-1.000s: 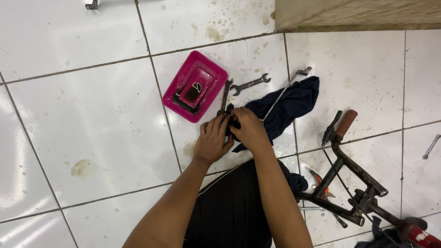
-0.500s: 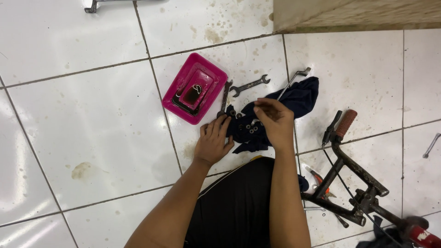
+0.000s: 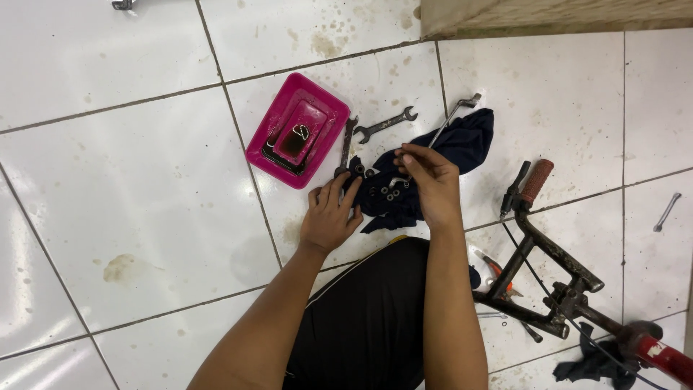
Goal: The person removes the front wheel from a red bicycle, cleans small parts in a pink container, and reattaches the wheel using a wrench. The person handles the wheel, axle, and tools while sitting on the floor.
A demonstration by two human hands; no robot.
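Cloth lies on the floor at centre, with small nuts on its left part; left hand rests flat on the floor at the cloth's left edge, right hand over the cloth's middle, fingertips pinched together above the nuts. Tray sits left of the cloth, with two wrenches between tray and cloth and a bent rod behind the cloth. Bicycle handlebar frame lies right of the cloth, a small wrench farther right.
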